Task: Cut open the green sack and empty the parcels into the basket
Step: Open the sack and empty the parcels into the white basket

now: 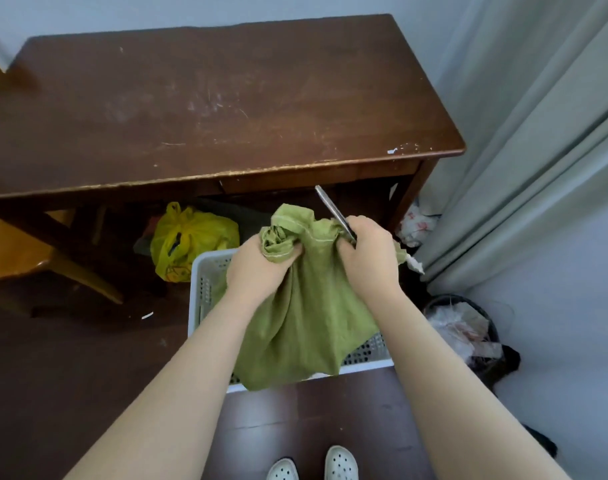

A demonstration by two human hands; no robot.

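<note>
We view from above a green sack of coarse woven fabric, creased and slack, which hangs into a white plastic basket with perforated walls that stands on the dark floor. Our left hand has its grip closed around the bunched, twisted neck of the sack, where a pale stitched seam runs along the hem. Our right hand has its grip closed on the other side of the neck and also on a slim metal tool, a knife or scissors; its shiny narrow blade juts up and away from the fist. We cannot tell whether the sack is cut, and no parcels show. Beyond the basket stands a scratched brown wooden tabletop with a worn front edge. Beneath it lies a crumpled yellow plastic bag. Pale pleated curtains hang at right.
</note>
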